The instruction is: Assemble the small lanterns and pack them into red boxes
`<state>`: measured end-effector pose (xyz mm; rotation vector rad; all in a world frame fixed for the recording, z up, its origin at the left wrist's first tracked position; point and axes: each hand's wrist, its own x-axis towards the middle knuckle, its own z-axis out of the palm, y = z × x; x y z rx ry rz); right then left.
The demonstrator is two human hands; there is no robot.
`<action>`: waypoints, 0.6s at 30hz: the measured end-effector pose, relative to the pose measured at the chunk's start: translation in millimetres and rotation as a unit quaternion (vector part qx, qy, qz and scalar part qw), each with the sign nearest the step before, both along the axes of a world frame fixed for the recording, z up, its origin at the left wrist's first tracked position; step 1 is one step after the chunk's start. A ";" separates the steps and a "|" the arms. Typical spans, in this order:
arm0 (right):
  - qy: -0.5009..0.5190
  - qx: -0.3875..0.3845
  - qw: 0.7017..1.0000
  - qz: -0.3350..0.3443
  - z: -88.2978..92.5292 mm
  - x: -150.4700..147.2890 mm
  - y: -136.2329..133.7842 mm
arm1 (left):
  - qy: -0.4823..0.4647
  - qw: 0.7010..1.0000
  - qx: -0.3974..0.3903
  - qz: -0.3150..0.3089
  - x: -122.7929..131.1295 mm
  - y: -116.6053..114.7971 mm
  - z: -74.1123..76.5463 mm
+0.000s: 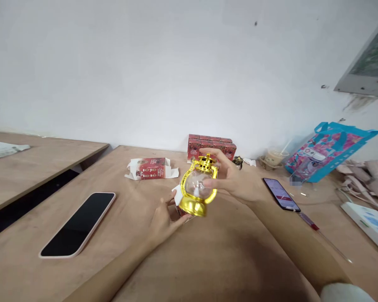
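A small gold lantern [193,206] with a clear globe is tilted in the air in front of me. My right hand [231,178] grips it from the right, thumb across the globe and fingers behind its top. Just below and behind the lantern, my left hand [164,218] is closed around a small box [177,195] with a white flap up; the lantern covers most of it. On the table beyond my left hand lies a red printed box [152,168] on its side, white flaps open at both ends.
Red boxes [193,147] stand in a row against the wall, a dark lantern [238,162] beside them. Phones lie left [78,224] and right [280,193]. At right are a drink cup [275,157], a blue floral bag [330,147] and a thin rod [332,244]. A gap separates the left table [34,167].
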<state>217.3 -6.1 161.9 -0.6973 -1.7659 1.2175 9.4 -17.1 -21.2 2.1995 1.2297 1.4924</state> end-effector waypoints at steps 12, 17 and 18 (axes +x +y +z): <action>-0.222 0.260 0.922 -0.180 -30.6 -14.8 8.7 | -0.043 0.999 -0.004 -0.009 0.8 2.5 1.1; -0.328 0.248 0.903 -0.125 -15.0 -24.9 -2.3 | -0.026 1.000 -0.001 0.001 -0.3 1.0 1.5; -0.338 0.244 0.901 -0.124 -13.5 -25.8 -2.3 | -0.022 1.000 0.000 0.003 -0.7 0.4 2.9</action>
